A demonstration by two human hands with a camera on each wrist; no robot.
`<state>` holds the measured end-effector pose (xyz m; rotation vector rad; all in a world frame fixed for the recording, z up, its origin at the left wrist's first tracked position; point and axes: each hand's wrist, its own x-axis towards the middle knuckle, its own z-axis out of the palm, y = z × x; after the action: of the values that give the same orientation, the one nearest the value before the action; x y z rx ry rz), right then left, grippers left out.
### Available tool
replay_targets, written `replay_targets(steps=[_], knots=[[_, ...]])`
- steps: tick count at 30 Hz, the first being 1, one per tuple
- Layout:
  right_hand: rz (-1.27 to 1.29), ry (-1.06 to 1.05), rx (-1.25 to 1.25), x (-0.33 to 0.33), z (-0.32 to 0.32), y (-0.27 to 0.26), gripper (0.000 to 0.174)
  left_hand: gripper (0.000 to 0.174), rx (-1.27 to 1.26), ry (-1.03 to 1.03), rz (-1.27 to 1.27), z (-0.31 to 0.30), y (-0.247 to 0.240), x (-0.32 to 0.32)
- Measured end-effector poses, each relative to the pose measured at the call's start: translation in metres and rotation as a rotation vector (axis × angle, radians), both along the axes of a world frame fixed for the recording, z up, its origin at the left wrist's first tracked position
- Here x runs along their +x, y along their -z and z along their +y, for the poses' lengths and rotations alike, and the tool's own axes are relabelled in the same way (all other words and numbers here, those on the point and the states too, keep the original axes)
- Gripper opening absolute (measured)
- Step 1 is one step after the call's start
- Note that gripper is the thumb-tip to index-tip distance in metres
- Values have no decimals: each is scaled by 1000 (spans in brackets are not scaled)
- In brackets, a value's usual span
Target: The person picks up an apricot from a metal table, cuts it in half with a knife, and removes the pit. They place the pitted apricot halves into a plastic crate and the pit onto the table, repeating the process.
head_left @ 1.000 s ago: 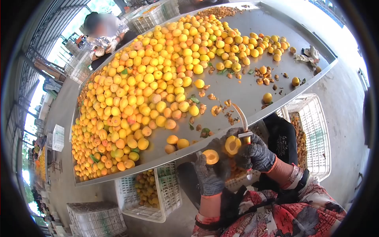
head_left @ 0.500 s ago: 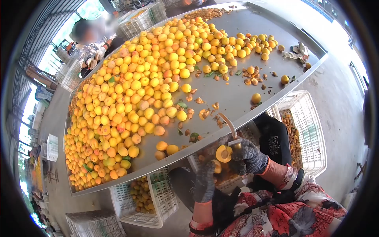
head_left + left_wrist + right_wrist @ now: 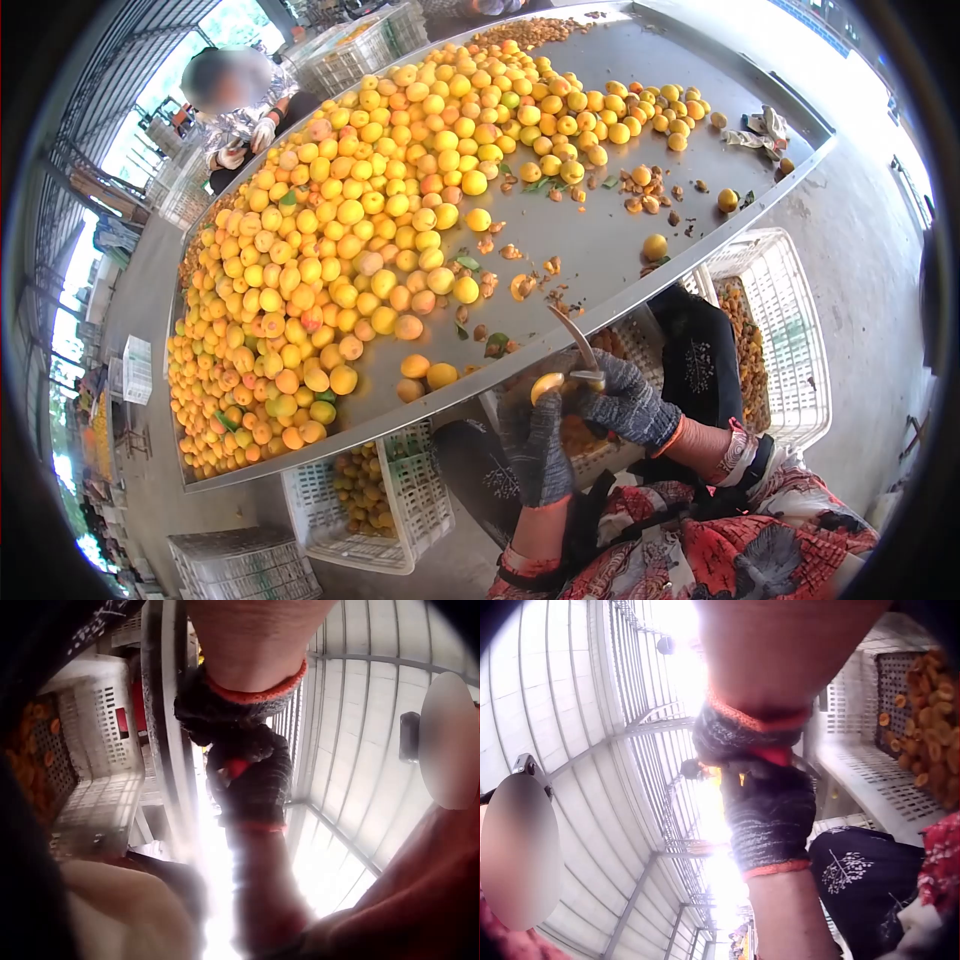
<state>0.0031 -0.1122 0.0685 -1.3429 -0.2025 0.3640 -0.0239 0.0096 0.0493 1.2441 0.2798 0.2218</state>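
My gloved left hand (image 3: 542,455) pinches a yellow apricot piece (image 3: 546,387) at its fingertips. Close on its right, my gloved right hand (image 3: 630,400) grips a knife whose curved blade (image 3: 572,330) points up toward the table edge; a metal collar (image 3: 588,378) joins blade and handle. In the left wrist view my left hand (image 3: 225,709) and right hand (image 3: 255,784) overlap, with a bit of red handle (image 3: 237,766) showing. From the right wrist, my right hand (image 3: 750,735) largely covers the fingers of my left hand (image 3: 771,817).
A metal table (image 3: 590,245) bears a large heap of apricots (image 3: 330,240), with scraps near its edge. Crates stand below: one with apricots (image 3: 425,490) at left, another with halves (image 3: 800,350) at right. Another person (image 3: 235,120) sits across the table, and a cloth (image 3: 760,132) lies at the far right.
My hands have come closer together. The cut apricot half that showed at my right hand is no longer visible there, and the piece at my left fingertips now stands higher, beside the knife collar.
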Motion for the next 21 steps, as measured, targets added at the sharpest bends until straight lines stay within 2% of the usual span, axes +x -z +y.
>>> replay_targets(steps=[2,4,8,10,11,13,14,16,18,20,21], knots=[[14,16,13,-2,3,1,38,30,-30,-41,-56,-3,-3,2],[-5,32,-23,-2,8,1,36,29,122,-155,-88,-8,-13,4],[103,-3,-5,-3,11,-18,32,32,85,-15,-14,4,8,1],[280,58,183,-4,9,-18,30,33,-449,19,100,12,39,0],[282,57,182,-3,7,-18,30,33,-450,17,102,11,29,1],[236,157,257,5,2,-20,33,28,-774,-110,21,6,1,6],[215,208,294,9,0,-21,34,28,-776,-111,25,5,2,6],[131,263,285,18,0,-25,36,25,-376,-168,33,2,3,5],[45,318,277,26,4,-30,37,27,-431,-93,65,2,1,4],[70,287,458,30,10,-40,34,29,-485,-19,99,1,9,2],[81,271,548,31,13,-42,32,33,-90,-55,20,0,24,0]])
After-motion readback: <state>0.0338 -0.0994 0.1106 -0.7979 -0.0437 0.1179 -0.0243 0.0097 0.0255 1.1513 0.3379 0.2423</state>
